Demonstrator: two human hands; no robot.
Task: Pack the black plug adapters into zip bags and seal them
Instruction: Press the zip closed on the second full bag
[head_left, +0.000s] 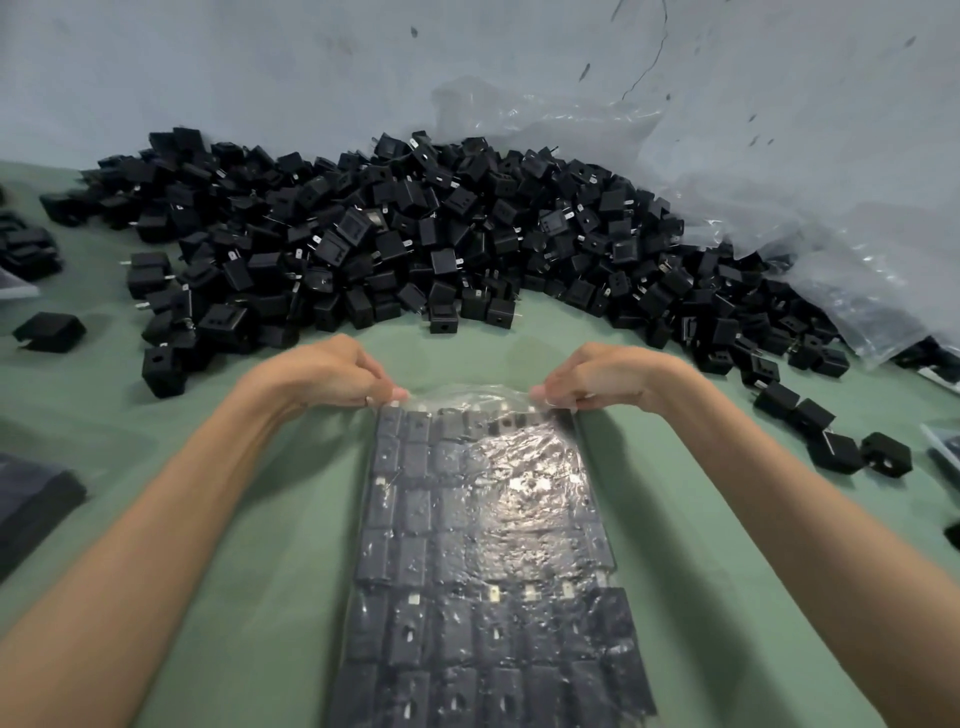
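A clear zip bag (488, 561) lies flat on the green table, filled with several rows of black plug adapters. Its open top edge points away from me. My left hand (332, 374) pinches the bag's top left corner. My right hand (597, 376) pinches the top right corner. A big heap of loose black plug adapters (415, 239) lies across the table behind the hands.
A large crumpled clear plastic sheet (779, 208) lies at the back right against the grey wall. Stray adapters (831, 441) are scattered at right and one (49, 330) at left. A dark stack (31, 514) sits at the left edge. The green table (249, 571) shows beside the bag.
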